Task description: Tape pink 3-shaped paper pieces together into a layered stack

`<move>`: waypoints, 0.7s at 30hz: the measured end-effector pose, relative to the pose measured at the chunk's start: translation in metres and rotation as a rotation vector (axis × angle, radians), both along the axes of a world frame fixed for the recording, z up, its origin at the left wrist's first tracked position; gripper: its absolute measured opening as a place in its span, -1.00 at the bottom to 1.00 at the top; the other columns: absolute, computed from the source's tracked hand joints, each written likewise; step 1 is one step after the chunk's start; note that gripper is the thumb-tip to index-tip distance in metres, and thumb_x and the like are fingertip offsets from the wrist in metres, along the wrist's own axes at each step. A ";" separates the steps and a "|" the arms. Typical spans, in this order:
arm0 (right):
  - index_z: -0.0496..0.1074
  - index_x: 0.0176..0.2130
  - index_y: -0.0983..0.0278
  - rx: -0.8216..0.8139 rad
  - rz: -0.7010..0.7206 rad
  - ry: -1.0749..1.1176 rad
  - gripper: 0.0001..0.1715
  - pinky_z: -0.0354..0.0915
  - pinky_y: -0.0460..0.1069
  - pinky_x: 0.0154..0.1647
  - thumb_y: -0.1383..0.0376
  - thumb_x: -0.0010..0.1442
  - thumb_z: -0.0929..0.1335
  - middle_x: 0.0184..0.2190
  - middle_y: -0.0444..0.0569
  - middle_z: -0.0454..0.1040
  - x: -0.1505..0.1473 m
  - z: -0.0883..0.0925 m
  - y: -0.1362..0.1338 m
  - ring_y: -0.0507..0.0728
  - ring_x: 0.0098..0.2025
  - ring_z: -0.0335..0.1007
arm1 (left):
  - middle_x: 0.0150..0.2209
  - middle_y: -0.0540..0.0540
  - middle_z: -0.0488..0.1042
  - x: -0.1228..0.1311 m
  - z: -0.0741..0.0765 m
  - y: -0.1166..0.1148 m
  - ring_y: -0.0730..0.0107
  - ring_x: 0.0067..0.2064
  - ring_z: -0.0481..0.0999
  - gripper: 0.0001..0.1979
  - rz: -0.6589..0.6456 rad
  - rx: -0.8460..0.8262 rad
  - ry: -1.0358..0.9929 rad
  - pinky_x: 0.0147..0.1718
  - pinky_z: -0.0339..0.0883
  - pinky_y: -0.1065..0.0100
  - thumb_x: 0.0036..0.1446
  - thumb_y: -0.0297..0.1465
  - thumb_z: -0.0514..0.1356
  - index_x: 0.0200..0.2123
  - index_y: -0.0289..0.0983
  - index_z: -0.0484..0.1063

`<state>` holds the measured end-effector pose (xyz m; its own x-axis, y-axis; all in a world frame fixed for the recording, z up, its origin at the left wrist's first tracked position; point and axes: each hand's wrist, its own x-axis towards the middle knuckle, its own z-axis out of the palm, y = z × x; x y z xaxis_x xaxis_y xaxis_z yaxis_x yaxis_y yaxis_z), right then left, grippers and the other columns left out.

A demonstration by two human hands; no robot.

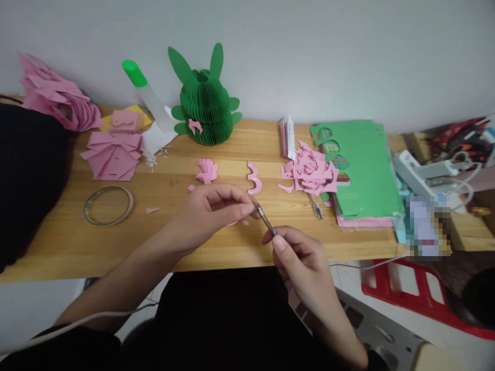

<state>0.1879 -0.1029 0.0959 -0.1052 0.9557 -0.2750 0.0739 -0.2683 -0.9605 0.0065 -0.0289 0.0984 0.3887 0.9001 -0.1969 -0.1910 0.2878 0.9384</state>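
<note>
Above the table's front part, my right hand (303,255) pinches a slim, pen-like stick (266,219) with a see-through barrel and dark ends. My left hand (220,211) reaches in from the left, its thumb and fingers closed at the stick's upper end. Whether they grip the stick or a small cap there cannot be made out. Just beyond my hands lie a wavy pink paper cutout (254,178) and a small stack of pink cut pieces (207,171). A green honeycomb-paper figure (205,105) with long ears stands behind them, a pink scrap on its front.
Pink paper scraps (309,170) lie in a heap beside a green sheet stack (371,170). A glue tube (291,138) and a pen (316,207) are near. At left are a tape roll (109,206), folded pink paper (114,157) and a green-capped bottle (149,95).
</note>
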 end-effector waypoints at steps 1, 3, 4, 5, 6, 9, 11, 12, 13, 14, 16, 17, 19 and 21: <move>0.44 -0.38 0.29 0.025 0.002 -0.047 -0.59 -0.09 -0.11 -0.65 0.01 0.26 0.34 -0.66 -0.27 0.05 0.001 0.001 0.000 -0.07 -0.64 -0.12 | -0.48 0.00 0.59 -0.001 -0.001 0.000 0.48 -0.36 0.58 -0.96 0.003 -0.004 -0.011 -0.35 0.48 0.52 0.00 -0.46 0.35 -0.47 -0.29 0.57; 0.46 -0.39 0.29 0.085 0.011 -0.162 -0.63 -0.02 -0.11 -0.61 0.06 0.27 0.34 -0.64 -0.24 0.12 0.004 0.003 -0.001 -0.06 -0.61 -0.03 | -0.44 -0.03 0.62 -0.004 -0.003 0.000 0.45 -0.34 0.60 -0.93 0.023 -0.023 -0.027 -0.35 0.48 0.51 0.01 -0.42 0.37 -0.47 -0.28 0.57; 0.46 -0.39 0.29 0.120 0.019 -0.219 -0.65 0.01 -0.11 -0.60 0.08 0.26 0.34 -0.63 -0.22 0.17 0.005 0.004 -0.001 -0.05 -0.60 0.01 | -0.41 -0.05 0.63 -0.005 -0.004 0.000 0.45 -0.34 0.61 -0.92 0.034 -0.036 -0.029 -0.35 0.48 0.51 0.01 -0.40 0.38 -0.46 -0.28 0.58; 0.47 -0.38 0.29 0.153 0.031 -0.269 -0.67 0.03 -0.11 -0.59 0.10 0.26 0.35 -0.62 -0.21 0.21 0.006 0.005 -0.001 -0.04 -0.59 0.04 | -0.38 -0.06 0.65 -0.005 -0.005 0.001 0.46 -0.35 0.61 -0.92 0.042 -0.049 -0.024 -0.35 0.48 0.51 0.01 -0.40 0.38 -0.45 -0.28 0.59; 0.48 -0.36 0.29 0.182 0.043 -0.307 -0.69 0.05 -0.11 -0.58 0.11 0.26 0.35 -0.61 -0.20 0.25 0.008 0.006 -0.001 -0.04 -0.58 0.06 | -0.37 -0.07 0.66 -0.006 -0.005 0.000 0.47 -0.36 0.61 -0.93 0.040 -0.056 -0.013 -0.35 0.48 0.52 0.02 -0.39 0.39 -0.43 -0.27 0.60; 0.49 -0.33 0.29 0.252 0.080 -0.368 -0.74 0.12 -0.12 -0.56 0.15 0.27 0.36 -0.58 -0.19 0.34 0.010 0.008 -0.001 -0.04 -0.58 0.13 | -0.37 -0.05 0.66 -0.004 -0.006 0.000 0.49 -0.36 0.61 -0.96 -0.002 -0.048 0.024 -0.37 0.47 0.56 0.01 -0.43 0.39 -0.39 -0.25 0.63; 0.50 -0.33 0.29 0.287 0.090 -0.397 -0.74 0.15 -0.13 -0.55 0.16 0.26 0.36 -0.56 -0.17 0.39 0.010 0.008 -0.001 -0.04 -0.57 0.18 | -0.39 -0.03 0.66 -0.003 -0.005 -0.001 0.51 -0.37 0.61 -0.95 -0.032 -0.039 0.020 -0.36 0.47 0.57 -0.01 -0.47 0.39 -0.40 -0.23 0.63; 0.50 -0.33 0.30 0.302 0.088 -0.412 -0.74 0.16 -0.13 -0.55 0.16 0.26 0.36 -0.55 -0.15 0.41 0.010 0.009 -0.001 -0.03 -0.57 0.20 | -0.40 -0.01 0.66 -0.002 -0.005 -0.001 0.52 -0.38 0.61 -0.94 -0.039 -0.038 0.011 -0.35 0.48 0.57 -0.02 -0.49 0.40 -0.42 -0.23 0.63; 0.50 -0.33 0.30 0.313 0.087 -0.427 -0.74 0.17 -0.13 -0.55 0.16 0.26 0.36 -0.54 -0.14 0.44 0.009 0.009 -0.001 -0.03 -0.57 0.22 | -0.41 0.00 0.66 -0.002 -0.005 -0.002 0.52 -0.38 0.61 -0.93 -0.040 -0.039 0.002 -0.35 0.48 0.58 -0.03 -0.50 0.40 -0.42 -0.22 0.63; 0.50 -0.32 0.31 0.323 0.085 -0.440 -0.74 0.18 -0.12 -0.55 0.17 0.26 0.36 -0.53 -0.12 0.46 0.009 0.009 -0.002 -0.03 -0.56 0.24 | -0.41 0.00 0.66 -0.002 -0.004 -0.002 0.52 -0.39 0.61 -0.92 -0.039 -0.042 -0.002 -0.36 0.48 0.58 -0.04 -0.51 0.40 -0.42 -0.22 0.63; 0.50 -0.30 0.32 0.336 0.083 -0.455 -0.75 0.20 -0.12 -0.54 0.17 0.26 0.36 -0.51 -0.10 0.49 0.008 0.009 -0.001 -0.02 -0.56 0.27 | -0.43 0.00 0.65 -0.002 -0.004 -0.002 0.53 -0.40 0.60 -0.90 -0.036 -0.048 0.003 -0.37 0.48 0.58 -0.06 -0.52 0.40 -0.43 -0.23 0.63; 0.50 -0.30 0.32 0.338 0.080 -0.460 -0.75 0.20 -0.12 -0.55 0.18 0.26 0.36 -0.51 -0.10 0.50 0.008 0.009 -0.001 -0.02 -0.56 0.27 | -0.44 0.00 0.65 -0.003 -0.004 -0.002 0.53 -0.41 0.60 -0.90 -0.032 -0.051 0.011 -0.37 0.48 0.58 -0.07 -0.53 0.40 -0.43 -0.24 0.63; 0.50 -0.31 0.32 0.342 0.079 -0.464 -0.75 0.20 -0.12 -0.56 0.17 0.25 0.36 -0.53 -0.11 0.49 0.008 0.010 -0.001 -0.02 -0.57 0.27 | -0.45 -0.01 0.64 -0.003 -0.004 -0.003 0.53 -0.42 0.59 -0.90 -0.026 -0.054 0.028 -0.37 0.47 0.58 -0.10 -0.53 0.41 -0.45 -0.26 0.62; 0.50 -0.32 0.31 0.343 0.082 -0.462 -0.75 0.19 -0.13 -0.58 0.17 0.25 0.36 -0.55 -0.13 0.47 0.008 0.010 -0.001 -0.03 -0.59 0.25 | -0.44 -0.02 0.64 -0.002 -0.003 -0.003 0.52 -0.42 0.58 -0.92 -0.020 -0.055 0.044 -0.38 0.47 0.56 -0.11 -0.52 0.41 -0.46 -0.27 0.61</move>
<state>0.1958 -0.1038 0.1061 -0.1256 0.9920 0.0142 0.5137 0.0773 -0.8545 0.0040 -0.0321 0.0949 0.3965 0.8796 -0.2627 -0.1440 0.3422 0.9285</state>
